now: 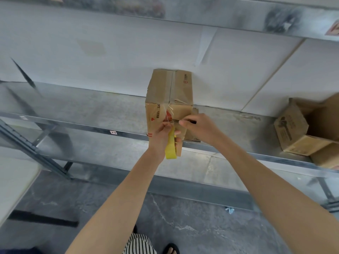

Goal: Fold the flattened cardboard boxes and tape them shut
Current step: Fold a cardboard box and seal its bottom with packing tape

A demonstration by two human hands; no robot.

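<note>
One brown cardboard box (169, 88) on a grey metal shelf (91, 110), two hands at its front.
Left hand (161, 134) grips one yellow tape roll (170, 147); right hand (200, 125) touches the box, grip cannot be told.

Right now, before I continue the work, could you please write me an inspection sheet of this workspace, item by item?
Surface: metal shelf, grey and scuffed; a small label sits on its front edge.
Job's things: cardboard box folded into shape, standing on the shelf; yellow tape roll at its front face.
Clutter: other cardboard boxes with flaps open, at the right of the shelf; blue scrap on the floor.
Hands: left hand grips the tape roll; right hand is on the box front, its grip is unclear.
Cables: nothing seen.
Surroundings: white wall behind, upper shelf above, white table at the left.
</note>
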